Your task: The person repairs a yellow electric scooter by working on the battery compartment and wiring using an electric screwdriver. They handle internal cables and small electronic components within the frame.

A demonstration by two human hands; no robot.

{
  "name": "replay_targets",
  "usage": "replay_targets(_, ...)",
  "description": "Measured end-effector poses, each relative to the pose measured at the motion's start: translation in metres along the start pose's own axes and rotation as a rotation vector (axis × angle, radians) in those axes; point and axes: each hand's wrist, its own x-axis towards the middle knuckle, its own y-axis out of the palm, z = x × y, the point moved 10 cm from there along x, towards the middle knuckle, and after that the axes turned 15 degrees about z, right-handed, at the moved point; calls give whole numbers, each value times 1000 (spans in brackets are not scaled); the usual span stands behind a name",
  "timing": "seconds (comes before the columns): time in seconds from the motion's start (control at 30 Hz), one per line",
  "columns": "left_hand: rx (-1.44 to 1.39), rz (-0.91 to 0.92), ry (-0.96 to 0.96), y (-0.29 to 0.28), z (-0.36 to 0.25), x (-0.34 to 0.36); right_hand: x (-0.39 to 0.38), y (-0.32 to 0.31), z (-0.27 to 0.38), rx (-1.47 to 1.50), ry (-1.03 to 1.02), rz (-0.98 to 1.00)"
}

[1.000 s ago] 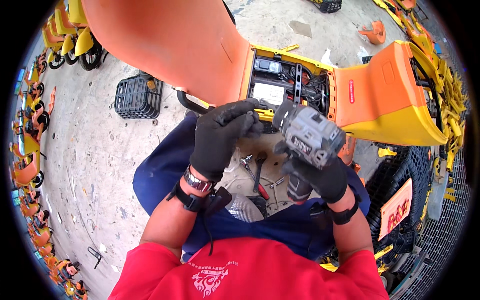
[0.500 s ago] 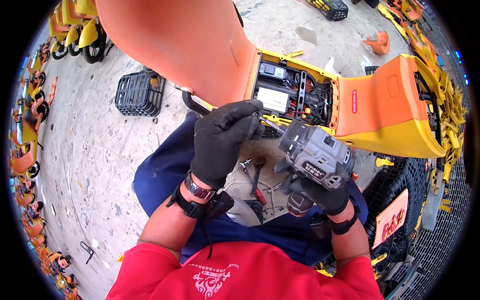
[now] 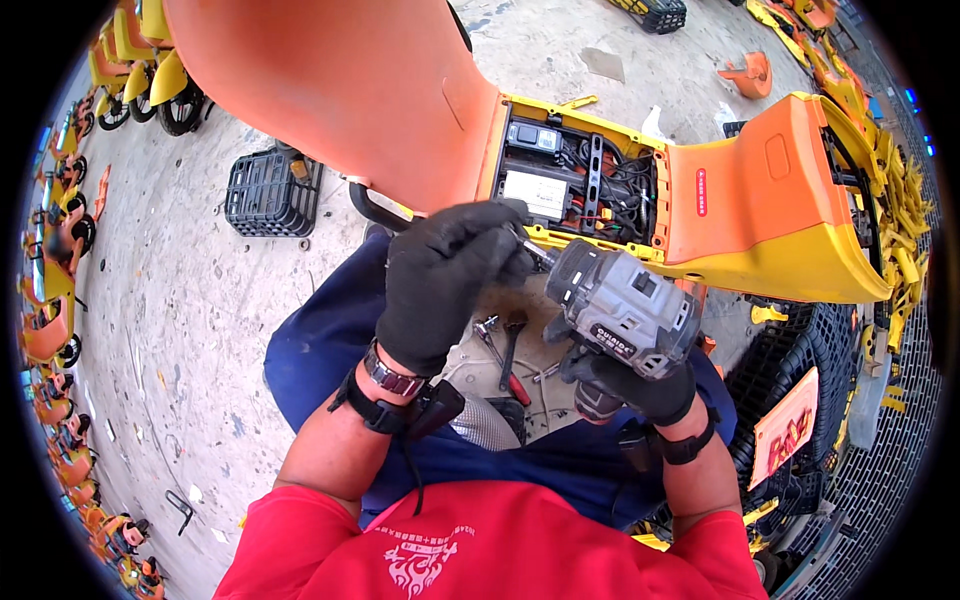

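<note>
A fastening step is judged to be in hand at the open compartment (image 3: 580, 185) of the orange-and-yellow vehicle body (image 3: 790, 215), where a black module, a white-labelled unit and bundled cables are exposed. The grey cordless driver (image 3: 625, 310) is held by its grip in the right hand (image 3: 630, 385), whose gloved fingers are closed fully round the handle below the tool body. The tool is tilted with its nose directed up and to the left, toward the yellow lower rim of the compartment. The left hand (image 3: 445, 280), also gloved in black, is laid palm down over the nose of the driver, its fingers (image 3: 490, 225) curled closed about the bit (image 3: 530, 248); whether a screw is pinched there cannot be told. Both forearms are raised from the lap, the wrists strapped. Loose hand tools (image 3: 505, 345) lie on the floor between the knees. The next move is judged to call for the bit to be aligned squarely with its fastener before the trigger is pressed, with the left fingers kept clear of rotation.
</note>
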Motion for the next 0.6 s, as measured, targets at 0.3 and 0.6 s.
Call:
replay_targets(0.3, -140, -53, 20, -9, 2, 1, -1, -2, 9, -217, -6, 12)
replay_targets(0.6, -139, 17, 2, 4, 10, 1, -6, 8, 43, -908, -269, -122)
